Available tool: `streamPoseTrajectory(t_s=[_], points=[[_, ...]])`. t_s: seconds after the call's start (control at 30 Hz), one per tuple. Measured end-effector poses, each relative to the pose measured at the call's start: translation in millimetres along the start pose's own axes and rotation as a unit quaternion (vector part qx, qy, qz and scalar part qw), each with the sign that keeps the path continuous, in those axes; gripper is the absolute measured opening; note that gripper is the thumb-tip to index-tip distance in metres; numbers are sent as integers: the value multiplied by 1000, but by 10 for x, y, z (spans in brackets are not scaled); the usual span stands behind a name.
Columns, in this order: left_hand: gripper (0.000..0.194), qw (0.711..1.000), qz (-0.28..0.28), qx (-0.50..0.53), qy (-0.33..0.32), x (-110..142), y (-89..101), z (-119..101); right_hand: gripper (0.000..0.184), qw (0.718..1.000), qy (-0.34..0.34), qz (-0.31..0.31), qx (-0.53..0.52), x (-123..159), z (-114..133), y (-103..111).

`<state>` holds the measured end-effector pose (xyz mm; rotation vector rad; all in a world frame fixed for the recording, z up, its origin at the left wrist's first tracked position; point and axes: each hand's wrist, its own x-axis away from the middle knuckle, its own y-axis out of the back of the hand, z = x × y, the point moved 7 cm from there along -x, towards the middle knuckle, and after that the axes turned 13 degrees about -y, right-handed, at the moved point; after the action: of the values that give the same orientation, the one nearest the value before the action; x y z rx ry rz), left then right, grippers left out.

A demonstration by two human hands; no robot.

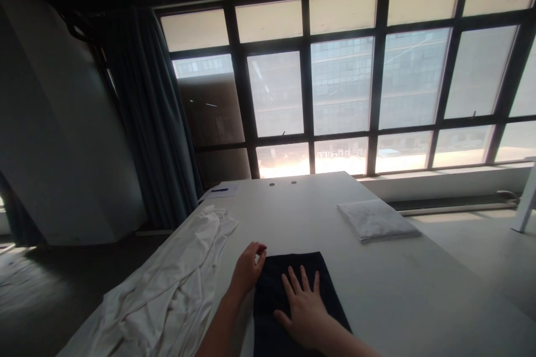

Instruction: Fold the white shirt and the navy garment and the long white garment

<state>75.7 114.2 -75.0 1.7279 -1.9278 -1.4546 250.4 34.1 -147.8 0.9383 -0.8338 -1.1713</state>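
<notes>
Pressing right hand (304, 312) flat, fingers spread, onto a folded dark navy fabric towel (272, 312) on a long white table (397, 284). Left hand (249, 270) curled at the towel's upper-left corner, fingers bunched, pinch impossible to tell. Crumpled white cloth (167, 279) lying left of both hands, folded white towel (377, 220) well apart to the right

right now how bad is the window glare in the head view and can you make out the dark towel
Head view: the lower window panes glare brightest, the dark towel is dim but readable, and the lens bows the frames.
</notes>
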Motion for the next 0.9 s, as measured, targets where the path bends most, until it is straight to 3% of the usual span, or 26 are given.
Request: streamPoseTrajectory(t_s=[0.1, 0.2, 0.3, 0.4, 0.57, 0.63, 0.7, 0.8, 0.9], points=[[36, 994, 107, -4, -27, 44, -235, -198, 77, 1000, 4, 8, -5, -160, -71, 110], [57, 982, 190, -19, -9, 167, -556, -277, 68, 1000, 3, 23, -4, -302, -178, 227], [72, 973, 225, -49, 16, 252, -754, -271, 68, 999, 11, 41, -8, -355, -288, 342], [84, 969, 229, -88, 16, 260, -781, -239, 66, 998, 28, 43, -28, -306, -409, 462], [85, 975, 202, -93, -5, 238, -743, -213, 64, 998, 30, 37, -46, -61, -762, 618], [82, 982, 163, -93, -9, 234, -709, -230, 65, 997, 28, 49, -45, 82, -926, 639], [70, 990, 87, -107, -1, 240, -607, -268, 67, 998, 24, 47, -42, 226, -1071, 655], [37, 993, -20, -114, -6, 332, -404, -407, 69, 999, 5, 20, -31, 391, -1217, 661], [25, 996, -47, -50, -59, 542, -272, -635, 66, 1000, -18, 7, -23, 457, -1260, 629]])
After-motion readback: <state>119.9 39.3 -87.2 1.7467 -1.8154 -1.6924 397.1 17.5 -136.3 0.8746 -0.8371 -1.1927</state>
